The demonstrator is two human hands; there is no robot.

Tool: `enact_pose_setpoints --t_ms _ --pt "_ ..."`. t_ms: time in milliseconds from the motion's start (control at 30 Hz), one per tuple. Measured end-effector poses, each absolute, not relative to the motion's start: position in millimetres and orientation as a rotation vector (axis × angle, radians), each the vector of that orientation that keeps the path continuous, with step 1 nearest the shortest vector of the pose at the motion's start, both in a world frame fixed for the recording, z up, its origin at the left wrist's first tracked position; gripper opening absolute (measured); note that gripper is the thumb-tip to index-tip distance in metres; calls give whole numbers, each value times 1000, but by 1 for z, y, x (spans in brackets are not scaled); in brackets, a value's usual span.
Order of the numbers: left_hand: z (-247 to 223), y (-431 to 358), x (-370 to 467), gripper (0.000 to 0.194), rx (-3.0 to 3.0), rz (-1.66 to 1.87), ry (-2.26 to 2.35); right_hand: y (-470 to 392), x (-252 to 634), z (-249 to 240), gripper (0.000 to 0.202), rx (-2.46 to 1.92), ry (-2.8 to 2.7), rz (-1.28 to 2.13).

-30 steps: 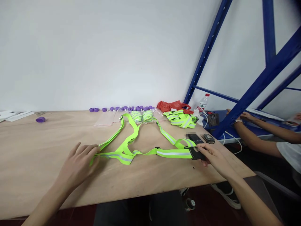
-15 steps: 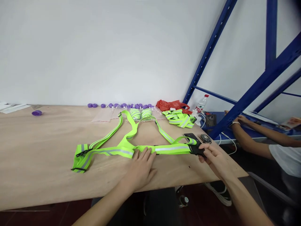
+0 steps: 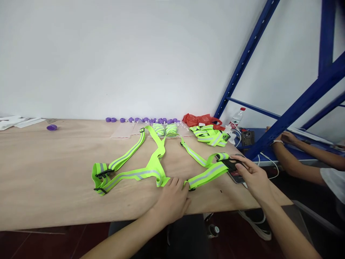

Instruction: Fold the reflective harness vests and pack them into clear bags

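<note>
On the table point(image 3: 67, 190), the harness point(image 3: 154, 164) lies spread out, the left hand point(image 3: 173, 202) touching its near strap point(image 3: 207, 176), whether gripping being unclear, the right hand point(image 3: 254, 178) pinching its black buckle point(image 3: 231, 164).

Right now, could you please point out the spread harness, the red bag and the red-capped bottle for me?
Spread harness point(image 3: 155, 162): head view, on its wide middle section.
Red bag point(image 3: 198, 119): head view, on its crumpled middle.
Red-capped bottle point(image 3: 237, 117): head view, on its upper body.
</note>
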State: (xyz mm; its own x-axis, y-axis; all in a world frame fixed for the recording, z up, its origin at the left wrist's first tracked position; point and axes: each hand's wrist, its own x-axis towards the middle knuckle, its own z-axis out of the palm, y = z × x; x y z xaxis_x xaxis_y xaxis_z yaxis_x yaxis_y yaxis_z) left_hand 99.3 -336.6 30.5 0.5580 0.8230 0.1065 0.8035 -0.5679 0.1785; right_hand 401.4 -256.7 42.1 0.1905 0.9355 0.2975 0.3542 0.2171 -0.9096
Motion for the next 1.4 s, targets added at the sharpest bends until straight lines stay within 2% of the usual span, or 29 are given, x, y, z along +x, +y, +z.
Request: enact_pose_setpoints --t_ms 100,200,267,367,433,633,700,800,900,1033,1167,1233,1400 --pt "29 -338 106 35 2582 264 1448 -256 385 32 47 -1307 -1137 757" --pt "24 -339 119 55 2518 320 1500 -256 370 21 49 -1351 -1033 741" --pt "20 -339 129 67 2546 409 1388 -256 365 16 47 -1428 -1147 604" --pt "15 -339 139 65 2589 444 1171 -258 365 15 46 -1548 -1418 356" --pt "12 -339 142 64 2600 420 1138 -262 365 17 51 -1556 -1522 326" --pt "12 -339 144 66 2609 429 1171 -296 356 6 90 -1207 -1448 870" --pt "14 -339 145 65 2598 436 1186 -306 357 -1 85 -1209 -1382 951" --pt "16 -339 147 61 2586 432 1203 -310 360 -5 64 -1314 -1395 954" --pt "16 -338 148 58 2579 427 1200 -302 358 1 51 -1385 -1506 906" --pt "12 -337 148 57 2592 410 1184 -286 342 12 41 -1563 -1715 634" --pt "10 -336 142 67 2599 432 1121 -278 330 15 31 -1556 -1952 379" --pt "11 -334 135 66 2585 452 1051 -276 332 15 31 -1486 -1990 469" --pt "11 -325 113 45 2382 677 1037 -271 345 22 34 -1394 -1972 880"
